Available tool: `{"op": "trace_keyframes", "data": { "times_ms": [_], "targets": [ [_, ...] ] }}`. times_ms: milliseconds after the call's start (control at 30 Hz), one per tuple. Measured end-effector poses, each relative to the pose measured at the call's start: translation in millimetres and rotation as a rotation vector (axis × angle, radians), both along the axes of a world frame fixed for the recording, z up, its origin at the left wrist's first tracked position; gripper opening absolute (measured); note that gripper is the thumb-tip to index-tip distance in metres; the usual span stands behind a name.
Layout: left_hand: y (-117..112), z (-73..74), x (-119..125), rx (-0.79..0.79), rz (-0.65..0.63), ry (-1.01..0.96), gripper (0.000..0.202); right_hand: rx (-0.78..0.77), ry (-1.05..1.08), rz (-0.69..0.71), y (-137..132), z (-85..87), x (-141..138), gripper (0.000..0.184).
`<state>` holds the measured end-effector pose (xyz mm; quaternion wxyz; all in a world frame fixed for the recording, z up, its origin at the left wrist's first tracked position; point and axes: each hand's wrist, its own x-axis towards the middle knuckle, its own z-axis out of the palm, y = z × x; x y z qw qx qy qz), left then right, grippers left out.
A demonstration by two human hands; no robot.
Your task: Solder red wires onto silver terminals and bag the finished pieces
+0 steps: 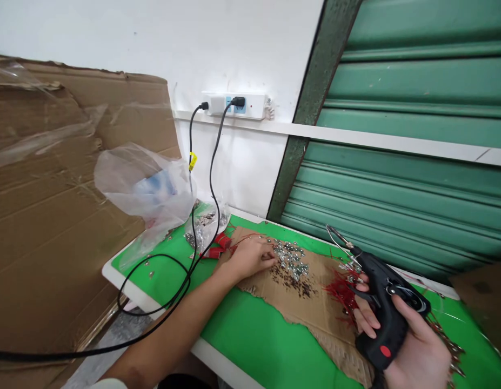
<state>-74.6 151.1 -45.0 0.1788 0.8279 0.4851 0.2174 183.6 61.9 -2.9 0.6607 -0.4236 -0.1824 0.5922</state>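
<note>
My left hand (250,256) reaches forward across a torn piece of cardboard (315,310) on the green table (258,340), fingertips touching a pile of small shiny metal parts (291,259). Whether it holds one I cannot tell. My right hand (412,346) grips a black soldering gun (382,308) with a red button, its metal tip pointing up and left above a bundle of thin red wires (341,292). Dark small bits lie on the cardboard below the metal parts.
Two black cables (193,216) run from a white power strip (236,104) on the wall down across the table's left edge. A clear plastic bag (147,189) and red pieces (218,246) lie at the table's far left. Large cardboard sheets (47,216) lean left; a green shutter (416,151) is right.
</note>
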Motion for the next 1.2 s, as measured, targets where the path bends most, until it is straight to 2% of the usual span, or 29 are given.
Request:
{"op": "trace_keyframes", "data": {
  "times_ms": [133, 233, 300, 500, 700, 867, 1100, 1200],
  "targets": [
    [-10, 16.6, -11, -0.002, 0.219, 0.048, 0.027, -0.011, -0.019, 0.001, 0, 5.8, -3, 0.034],
    [-17, 28.0, -26, -0.112, 0.412, 0.16, 0.021, -0.044, 0.008, 0.01, 0, 5.7, -4, 0.035],
    [-19, 31.0, -33, -0.186, 0.463, 0.208, 0.02, -0.066, 0.018, 0.024, 0, 4.5, -4, 0.038],
    [-18, 26.5, -29, -0.289, 0.342, 0.235, 0.02, -0.148, 0.008, 0.039, 1, 2.0, -7, 0.042],
    [-21, 24.9, -19, -0.266, 0.408, 0.396, 0.029, -0.099, -0.121, 0.173, 2, -15.6, -1, 0.04],
    [-22, 25.7, -21, -0.257, 0.46, 0.366, 0.025, -0.102, -0.175, 0.257, 1, -34.7, 3, 0.04],
    [-20, 27.3, -23, -0.325, 0.477, 0.414, 0.03, -0.139, -0.131, 0.27, 1, -38.2, 7, 0.045],
    [-20, 25.4, -24, -0.303, 0.469, 0.39, 0.029, -0.135, -0.138, 0.301, 0, -38.5, 7, 0.038]
  ]
}}
